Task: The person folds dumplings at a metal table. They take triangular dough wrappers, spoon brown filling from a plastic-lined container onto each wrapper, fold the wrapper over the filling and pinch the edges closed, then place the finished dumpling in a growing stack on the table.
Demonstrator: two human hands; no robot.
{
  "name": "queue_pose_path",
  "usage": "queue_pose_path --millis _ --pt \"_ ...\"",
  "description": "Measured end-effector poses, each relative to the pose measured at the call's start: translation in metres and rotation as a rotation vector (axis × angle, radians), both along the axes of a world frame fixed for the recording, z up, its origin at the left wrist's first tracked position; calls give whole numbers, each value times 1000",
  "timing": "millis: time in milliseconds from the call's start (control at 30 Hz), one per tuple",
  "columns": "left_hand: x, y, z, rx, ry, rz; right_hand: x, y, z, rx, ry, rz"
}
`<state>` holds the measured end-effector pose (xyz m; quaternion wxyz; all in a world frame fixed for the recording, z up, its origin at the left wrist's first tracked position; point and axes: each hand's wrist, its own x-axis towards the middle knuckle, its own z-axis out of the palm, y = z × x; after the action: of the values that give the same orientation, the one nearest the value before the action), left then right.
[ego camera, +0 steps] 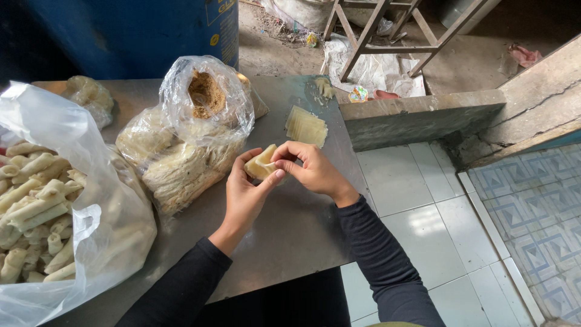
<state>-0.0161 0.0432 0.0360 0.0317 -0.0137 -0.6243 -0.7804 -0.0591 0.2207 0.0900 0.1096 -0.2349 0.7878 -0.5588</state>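
Pale yellow square pastry wrapper (261,163), half folded, pinched between left hand (245,197) and right hand (311,169) above grey metal table (284,236). Both hands closed on wrapper. Risk: tearing thin dough or spilling filling through excess fingertip pressure.

Two hands, the left hand (245,194) and the right hand (315,169), hold one wrapper (261,163). One stack of wrappers (306,126) sits at twelve o'clock. Two plastic bags: the clear bag (193,133) at ten o'clock, the big bag of rolls (54,200) at nine o'clock.
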Motion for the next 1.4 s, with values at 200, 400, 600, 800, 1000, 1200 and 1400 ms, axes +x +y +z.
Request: queue_pose_path --millis 200,400,600,800,1000,1200,1400 --pt "-6 1 -17 105 2 5 3 -2 -8 -19 54 -26" --pt "-5 -2 -24 186 -44 2 -5 1 -13 -274 -238 32" --pt "-4 0 -19 59 5 49 -3 0 -24 -141 -127 91" --pt "-6 1 -19 170 -85 42 -39 36 -57 -631 -472 -189" --pt "-6 0 -21 207 -155 53 -63 74 -59 -389 -36 -645" --pt "-6 0 -19 211 -159 55 -49 70 -43 474 457 -357" --pt "-5 0 -15 214 -171 35 -50 71 -42 502 419 -261"
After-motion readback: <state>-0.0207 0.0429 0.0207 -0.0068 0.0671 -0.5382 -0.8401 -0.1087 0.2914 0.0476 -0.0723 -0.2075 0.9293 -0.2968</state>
